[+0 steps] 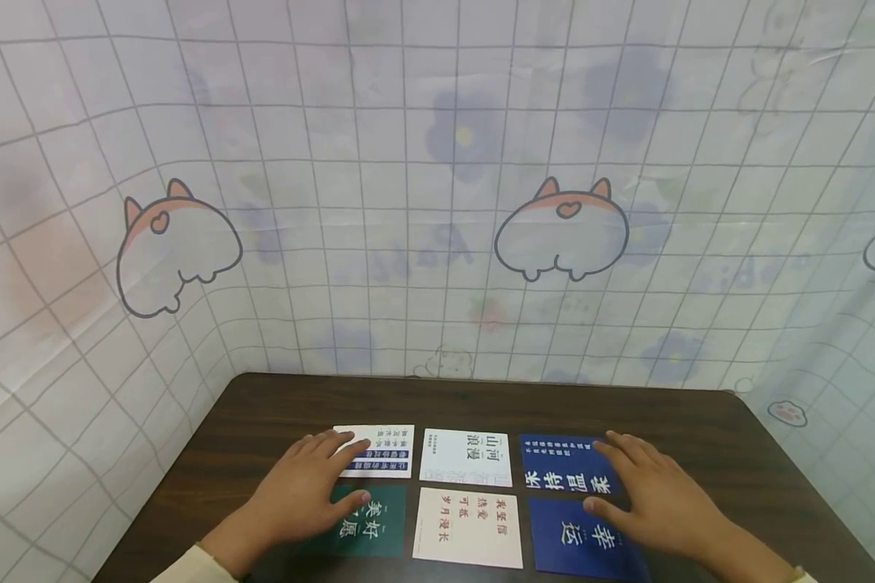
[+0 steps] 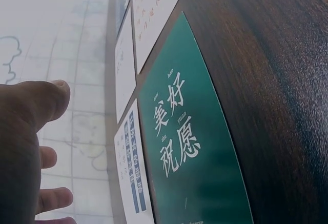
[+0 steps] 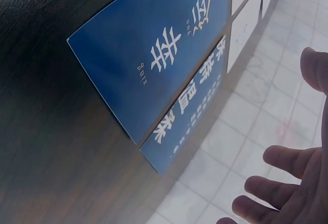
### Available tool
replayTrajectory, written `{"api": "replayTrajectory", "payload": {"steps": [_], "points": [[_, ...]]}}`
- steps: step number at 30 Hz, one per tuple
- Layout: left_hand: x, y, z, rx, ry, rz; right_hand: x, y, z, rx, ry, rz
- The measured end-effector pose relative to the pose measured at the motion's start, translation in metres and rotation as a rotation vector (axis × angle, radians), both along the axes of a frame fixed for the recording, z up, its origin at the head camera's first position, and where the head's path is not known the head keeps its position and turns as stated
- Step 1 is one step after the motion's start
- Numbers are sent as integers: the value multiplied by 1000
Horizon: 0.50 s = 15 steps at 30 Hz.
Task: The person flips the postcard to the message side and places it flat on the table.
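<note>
In the head view, several cards lie flat in two rows on a dark wooden table. My left hand, fingers spread and holding nothing, hovers over the left side, partly covering a green card and a white card with blue bands. Over the right side my right hand is likewise spread, overlapping a dark blue card in the near row and another blue card behind it. Between the hands are a white card with dark lettering and a cream card with red lettering.
The dark table has rounded far corners. A white curtain with a grid and cartoon animal prints hangs close behind it and along both sides.
</note>
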<state>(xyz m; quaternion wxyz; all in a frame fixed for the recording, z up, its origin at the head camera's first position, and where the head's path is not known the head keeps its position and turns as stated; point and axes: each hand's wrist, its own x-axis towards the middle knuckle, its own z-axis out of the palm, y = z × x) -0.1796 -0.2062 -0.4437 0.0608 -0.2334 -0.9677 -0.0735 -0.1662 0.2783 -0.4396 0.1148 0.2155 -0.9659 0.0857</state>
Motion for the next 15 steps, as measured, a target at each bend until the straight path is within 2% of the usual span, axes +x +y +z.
{"api": "replayTrajectory", "payload": {"steps": [6, 15], "points": [[2, 3, 0, 16, -9, -18, 0, -2, -4, -3, -22, 6], [0, 7, -5, 6, -20, -6, -1, -7, -8, -6, -2, 23]]}}
